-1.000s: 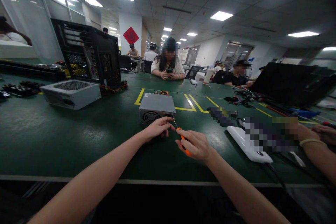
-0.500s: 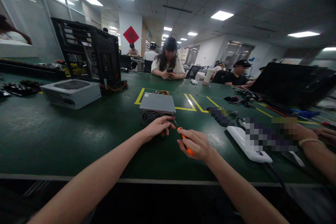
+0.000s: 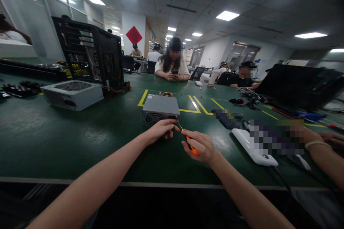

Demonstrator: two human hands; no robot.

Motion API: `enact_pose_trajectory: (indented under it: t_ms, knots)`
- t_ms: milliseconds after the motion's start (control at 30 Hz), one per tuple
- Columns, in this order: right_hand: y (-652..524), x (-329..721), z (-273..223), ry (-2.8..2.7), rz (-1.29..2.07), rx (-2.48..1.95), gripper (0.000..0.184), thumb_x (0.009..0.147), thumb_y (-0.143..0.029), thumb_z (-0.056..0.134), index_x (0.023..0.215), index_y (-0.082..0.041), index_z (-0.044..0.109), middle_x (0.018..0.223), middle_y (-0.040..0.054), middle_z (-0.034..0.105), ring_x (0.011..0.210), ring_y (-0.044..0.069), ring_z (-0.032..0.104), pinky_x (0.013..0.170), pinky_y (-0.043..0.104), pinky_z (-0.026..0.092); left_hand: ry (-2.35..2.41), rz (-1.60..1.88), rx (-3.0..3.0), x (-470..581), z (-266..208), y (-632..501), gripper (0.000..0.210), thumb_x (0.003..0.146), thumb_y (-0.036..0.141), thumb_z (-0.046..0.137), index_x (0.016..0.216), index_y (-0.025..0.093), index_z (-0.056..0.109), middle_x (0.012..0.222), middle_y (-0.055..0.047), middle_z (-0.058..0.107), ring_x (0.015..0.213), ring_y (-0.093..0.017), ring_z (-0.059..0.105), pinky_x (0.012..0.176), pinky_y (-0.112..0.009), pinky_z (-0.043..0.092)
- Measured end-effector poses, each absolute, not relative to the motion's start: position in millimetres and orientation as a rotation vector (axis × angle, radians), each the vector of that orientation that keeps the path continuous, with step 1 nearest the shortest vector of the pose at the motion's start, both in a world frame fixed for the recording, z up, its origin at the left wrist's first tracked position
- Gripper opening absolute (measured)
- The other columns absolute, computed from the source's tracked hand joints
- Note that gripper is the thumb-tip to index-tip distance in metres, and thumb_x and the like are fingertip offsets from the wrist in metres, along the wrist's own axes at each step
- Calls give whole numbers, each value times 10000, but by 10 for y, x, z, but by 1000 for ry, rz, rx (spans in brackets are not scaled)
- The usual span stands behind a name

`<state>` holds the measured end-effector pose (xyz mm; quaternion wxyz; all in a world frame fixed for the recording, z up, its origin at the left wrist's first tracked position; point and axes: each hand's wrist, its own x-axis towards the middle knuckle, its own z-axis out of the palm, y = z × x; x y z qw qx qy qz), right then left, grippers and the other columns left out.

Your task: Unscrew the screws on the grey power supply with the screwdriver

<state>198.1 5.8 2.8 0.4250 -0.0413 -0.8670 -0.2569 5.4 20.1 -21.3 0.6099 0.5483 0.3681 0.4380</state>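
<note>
One green table (image 3: 88, 143) spreads beneath the right hand's (image 3: 200, 146) grip and runs out on every side of it. Across the table, straight beyond the grip, sits a person (image 3: 184, 67) in a light top, forearms resting near the far edge. A large dark panel (image 3: 301, 86) leans well off to the right of the grip and farther back. Well to the left and beyond it stands a black computer case (image 3: 91, 53), its side open, with coloured wires by its foot. Close in on the right, a co-worker's forearm (image 3: 329, 157) with a band at the wrist reaches toward a pixelated patch.

Left of the grip and a little beyond, apart from the case, lies a grey box (image 3: 77, 94) with a grille on top. Nearer, just ahead and left of the grip, is the grey power supply (image 3: 161, 105), flat on the table with its fan side facing the hands. A white device (image 3: 243, 139) lies to the right of the grip. The left hand (image 3: 162, 130) is just left of the grip, index finger at the unit's near right corner; whether it pinches anything, I cannot tell. A white cup (image 3: 213, 77) stands beyond. The right hand's fingers are wrapped around an orange-handled screwdriver (image 3: 194, 150), its thin shaft pointing at that corner.
</note>
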Motion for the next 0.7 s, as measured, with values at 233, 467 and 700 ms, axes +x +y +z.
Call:
enact_pose_trajectory:
  t_ms: [233, 467, 700]
  knots:
    - [66, 1991, 22, -2180, -620, -135, 99, 755, -140, 568, 755, -171, 474, 849, 104, 659, 694, 127, 630, 577, 219, 517, 807, 1043, 1107, 55, -196, 206, 320, 823, 191, 500, 1135, 125, 522, 992, -105, 616, 506, -34, 497, 385, -132, 303]
    - [125, 2007, -41, -2174, -531, -150, 146, 748, -134, 576, 836, -173, 466, 918, 123, 652, 789, 148, 635, 619, 239, 527, 838, 1078, 953, 84, -106, 165, 257, 832, 152, 484, 1072, 110, 566, 966, -106, 631, 478, -19, 475, 367, -118, 263]
    - [106, 2004, -28, -2164, -494, -186, 167, 733, -129, 584, 853, -175, 478, 928, 123, 657, 800, 163, 646, 632, 247, 531, 836, 1092, 890, 106, -68, 136, 261, 814, 132, 505, 1066, 106, 567, 960, -111, 639, 470, -20, 476, 355, -115, 262]
